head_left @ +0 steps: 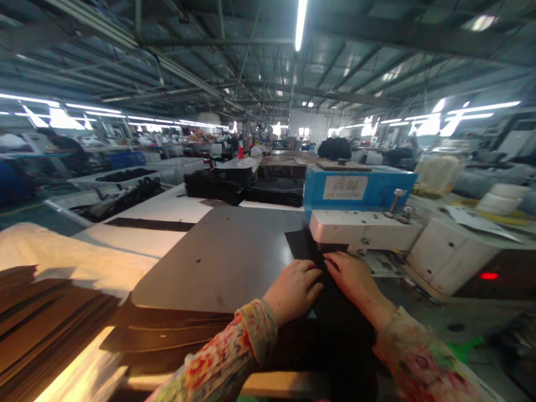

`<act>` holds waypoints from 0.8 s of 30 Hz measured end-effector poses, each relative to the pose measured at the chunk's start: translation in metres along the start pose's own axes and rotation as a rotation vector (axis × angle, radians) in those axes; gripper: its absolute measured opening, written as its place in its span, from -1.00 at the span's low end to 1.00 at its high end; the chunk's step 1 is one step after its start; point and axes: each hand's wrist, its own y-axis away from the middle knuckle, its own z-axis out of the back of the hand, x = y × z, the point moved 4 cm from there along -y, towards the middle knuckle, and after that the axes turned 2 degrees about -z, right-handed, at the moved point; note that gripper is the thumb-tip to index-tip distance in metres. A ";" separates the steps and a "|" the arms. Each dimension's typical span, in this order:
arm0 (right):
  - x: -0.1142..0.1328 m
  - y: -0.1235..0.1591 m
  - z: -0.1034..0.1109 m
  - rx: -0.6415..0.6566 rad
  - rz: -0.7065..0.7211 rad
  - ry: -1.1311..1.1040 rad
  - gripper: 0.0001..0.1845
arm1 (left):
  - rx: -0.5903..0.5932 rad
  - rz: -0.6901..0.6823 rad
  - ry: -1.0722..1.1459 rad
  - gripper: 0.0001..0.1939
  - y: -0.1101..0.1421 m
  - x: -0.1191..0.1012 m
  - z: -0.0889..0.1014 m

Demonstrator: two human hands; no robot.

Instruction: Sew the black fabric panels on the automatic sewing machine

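The person's left hand (295, 287) and right hand (349, 276) rested, fingers bent, on a black sheet (345, 340); whether either gripped it could not be told. The sheet lay partly over a grey plate (234, 251), just beside the machine's white arm (364, 230).

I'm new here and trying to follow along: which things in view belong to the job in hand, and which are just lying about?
Apparently part of the job:
left hand and right hand, both at the black material
white machine, beside the fingers
grey plate, partly under the material

Apparently just lying about, to the right:
paper sheet
white tub
clear jar
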 end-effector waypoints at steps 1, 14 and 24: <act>0.000 0.000 0.000 0.000 -0.001 0.006 -0.70 | 0.000 0.002 0.000 -0.70 0.000 0.000 0.000; 0.001 0.001 0.001 -0.009 -0.002 0.028 -0.70 | -0.004 -0.003 0.010 -0.71 0.001 0.001 -0.001; -0.001 0.001 -0.001 0.003 0.001 0.016 -0.70 | 0.000 -0.005 0.004 -0.71 0.001 0.000 0.000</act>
